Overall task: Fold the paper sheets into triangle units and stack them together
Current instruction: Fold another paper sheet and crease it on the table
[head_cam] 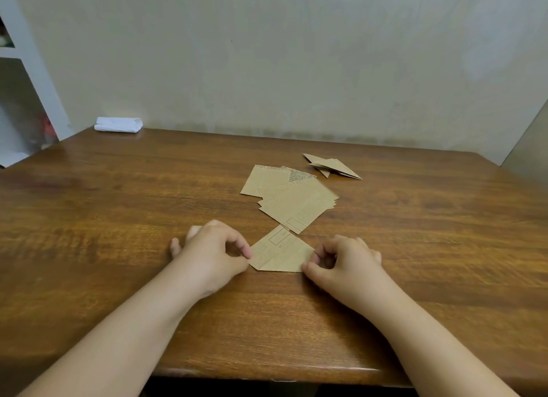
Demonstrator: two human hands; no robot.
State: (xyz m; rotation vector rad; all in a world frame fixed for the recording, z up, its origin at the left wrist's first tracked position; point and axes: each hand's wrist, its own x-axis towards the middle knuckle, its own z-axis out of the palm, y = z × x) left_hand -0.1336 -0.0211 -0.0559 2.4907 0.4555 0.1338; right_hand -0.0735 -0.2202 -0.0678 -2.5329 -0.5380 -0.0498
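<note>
1. At the near centre of the counter (118,206), a partly folded sheet (281,254) of brown printed paper lies flat, its apex pointing away from the person and its long base edge running left to right.
2. The left hand (213,251) pinches the sheet's left corner between thumb and forefinger; the right hand (344,260) pinches the right corner likewise. Both hands are equally near, one at each end of the base.
3. Judgement: the next fold probably brings the two held corners together across the sheet's midline.
4. Just beyond the apex, touching or nearly so, lies a loose pile of unfolded sheets (289,197); farther right, well apart from the hands, rest the finished triangle units (332,166), overlapping.
5. A folded white cloth (118,124) sits at the far left corner of the wooden counter, against a pale wall (296,55); white shelving (17,70) stands at left.
</note>
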